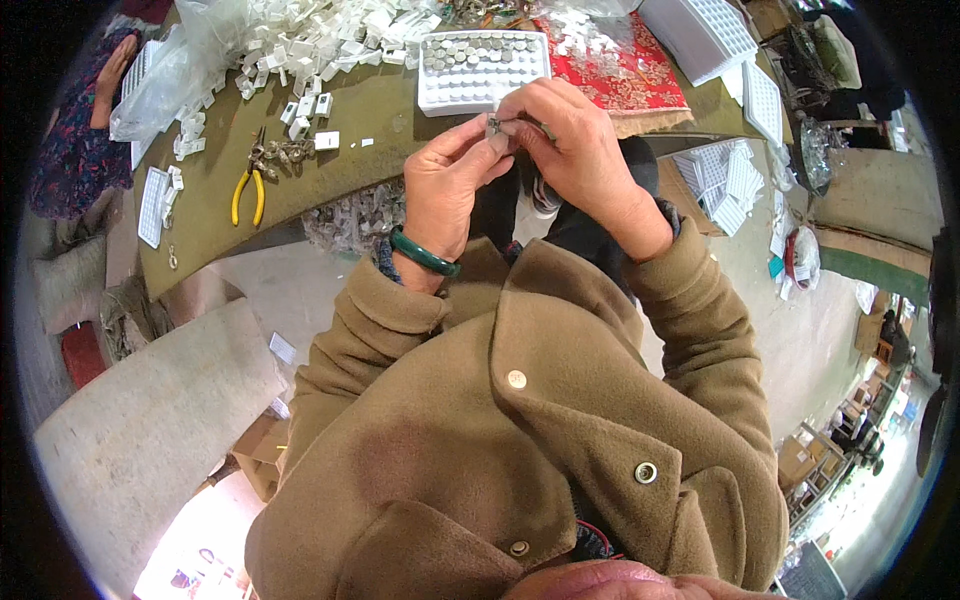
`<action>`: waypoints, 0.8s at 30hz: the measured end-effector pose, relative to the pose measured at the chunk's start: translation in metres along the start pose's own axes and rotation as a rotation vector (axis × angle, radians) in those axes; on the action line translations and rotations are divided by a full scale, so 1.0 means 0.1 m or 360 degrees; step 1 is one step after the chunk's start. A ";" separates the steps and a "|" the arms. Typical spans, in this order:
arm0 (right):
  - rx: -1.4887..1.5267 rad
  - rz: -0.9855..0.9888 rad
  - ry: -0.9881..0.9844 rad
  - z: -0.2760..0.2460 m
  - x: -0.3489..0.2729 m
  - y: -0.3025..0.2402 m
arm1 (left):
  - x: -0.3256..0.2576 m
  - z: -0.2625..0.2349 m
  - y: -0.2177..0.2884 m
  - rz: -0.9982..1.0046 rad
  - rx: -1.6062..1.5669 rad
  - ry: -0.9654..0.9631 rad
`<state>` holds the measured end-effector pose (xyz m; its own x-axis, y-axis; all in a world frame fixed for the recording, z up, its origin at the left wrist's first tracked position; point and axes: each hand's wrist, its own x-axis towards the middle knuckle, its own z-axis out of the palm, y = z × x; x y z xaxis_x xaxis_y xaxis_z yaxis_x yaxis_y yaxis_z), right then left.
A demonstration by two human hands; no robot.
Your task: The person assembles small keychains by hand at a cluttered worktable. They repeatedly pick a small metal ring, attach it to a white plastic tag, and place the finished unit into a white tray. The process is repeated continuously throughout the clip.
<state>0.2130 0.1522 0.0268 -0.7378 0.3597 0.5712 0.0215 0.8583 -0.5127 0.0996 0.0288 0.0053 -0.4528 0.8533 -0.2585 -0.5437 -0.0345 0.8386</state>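
Observation:
Just in front of the white tray [432, 92], my left hand [441, 190] and my right hand [582, 140] meet fingertip to fingertip. Both are closed in a pinch on one small metallic piece [493, 124], mostly covered by the fingers; its kind is not clear. Small round silvery pieces [490, 46] fill the tray's far rows, while its nearer rows show bare white pegs or cups. To the left lie yellow-handled pliers [247, 195], beside a little heap of metal parts [287, 152] and several small white boxes [300, 118].
A large pile of small white boxes [320, 35] and clear plastic bags [165, 108] cover the olive tabletop's [215, 225] far left. Red patterned cloth [640, 75] lies at right, near stacked white trays [695, 35]. Another person's hand [115, 65] shows at the far left.

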 end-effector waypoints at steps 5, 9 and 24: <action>0.1055 0.0809 0.0018 0.03 0.01 0.06 | -0.02 0.00 0.02 0.0167 0.0168 -0.0075; 0.1294 0.1055 0.0102 0.09 0.01 0.02 | -0.02 -0.02 0.06 0.0022 -0.0044 -0.0107; 0.1927 0.1362 -0.0045 0.04 -0.04 -0.14 | 0.06 -0.25 0.01 -0.0836 -0.0923 -0.0508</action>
<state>0.2127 0.1374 0.0288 -0.8042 0.5672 -0.1776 -0.1055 -0.4304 -0.8964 0.0790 0.0214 -0.0078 0.1343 0.9360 -0.3254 -0.9438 0.2209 0.2459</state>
